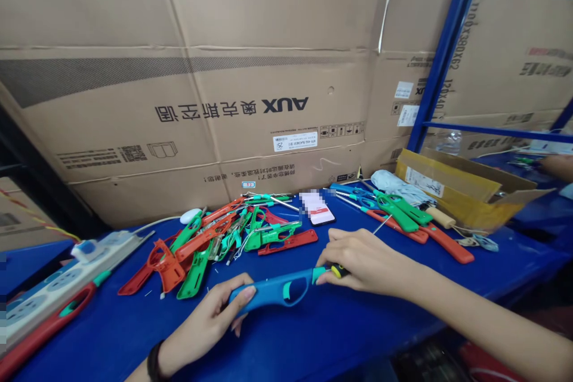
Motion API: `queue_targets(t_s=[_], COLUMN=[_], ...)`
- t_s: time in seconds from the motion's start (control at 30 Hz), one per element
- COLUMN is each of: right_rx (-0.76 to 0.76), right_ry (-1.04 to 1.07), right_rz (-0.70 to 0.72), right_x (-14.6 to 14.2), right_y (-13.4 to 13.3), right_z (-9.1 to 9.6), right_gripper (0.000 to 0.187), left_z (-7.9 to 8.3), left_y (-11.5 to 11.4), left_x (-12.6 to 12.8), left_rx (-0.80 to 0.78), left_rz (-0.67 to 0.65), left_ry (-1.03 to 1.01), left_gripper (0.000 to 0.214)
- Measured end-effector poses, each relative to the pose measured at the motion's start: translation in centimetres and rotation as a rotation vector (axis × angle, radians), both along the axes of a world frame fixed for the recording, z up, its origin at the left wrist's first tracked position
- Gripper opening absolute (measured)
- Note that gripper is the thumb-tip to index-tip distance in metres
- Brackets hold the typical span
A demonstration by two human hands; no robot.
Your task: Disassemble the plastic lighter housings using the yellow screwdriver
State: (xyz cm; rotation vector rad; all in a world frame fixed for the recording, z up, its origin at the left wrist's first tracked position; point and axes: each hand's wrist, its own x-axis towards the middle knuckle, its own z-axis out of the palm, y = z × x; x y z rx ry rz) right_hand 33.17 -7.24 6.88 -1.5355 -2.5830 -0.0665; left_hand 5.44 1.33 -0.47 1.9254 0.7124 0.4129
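Blue bench [286, 334], cardboard [188, 24] behind. Grip state?

— I log left hand [201, 319] clamped on blue lighter casing [273, 291], above bench; right hand [367, 259] closed on screwdriver [340, 271] at casing's tip.

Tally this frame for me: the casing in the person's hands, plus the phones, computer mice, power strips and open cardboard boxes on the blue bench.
Blue plastic casing, held by left hand and right hand: 1
Phone: 1
Computer mouse: 1
Power strip: 1
Open cardboard box: 1
Total: 5
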Motion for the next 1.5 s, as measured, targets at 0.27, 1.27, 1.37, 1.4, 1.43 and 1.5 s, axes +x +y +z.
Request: queue_targets(t_s=[0.27, 1.27, 1.37, 1.4, 1.43, 1.5], right_rx=[-0.046, 0.019, -0.017, -0.030, -0.049, -0.089], right_ry=[-0.069, 0.073, 0.123, 0.136, 0.147, 0.161], right_rz=[0.052, -0.040, -0.036, -0.025, -0.019, -0.018], right_x=[-0.4, 1.2, 1.5, 1.6, 1.7, 1.8], right_y=[-0.7, 0.0, 0.3, 0.2, 0.2, -0.1], right_z=[-0.8, -3.1, -4.2, -4.5, -4.8, -5.3], right_gripper=[0.030, 0.004, 0.012, 0.017, 0.023, 0.029], left_z=[0.7, 0.8, 0.3, 0.2, 0.2, 0.4], left_y=[-0.8, -2.9, -2.2, -2.0, -1.8, -1.3], left_x=[0.3, 2.6, 2.8, 2.6, 2.3, 0.9], left_rx=[-0.115, 0.747, 0.881, 0.898, 0.905, 0.894], left_rz=[0.000, 0.027, -0.017, -0.033, -0.041, -0.018], left_ry=[-0.018, 0.210, 0.265, 0.272, 0.276, 0.293], left_gripper=[0.043, 0.039, 0.046, 0.047, 0.048, 0.051])
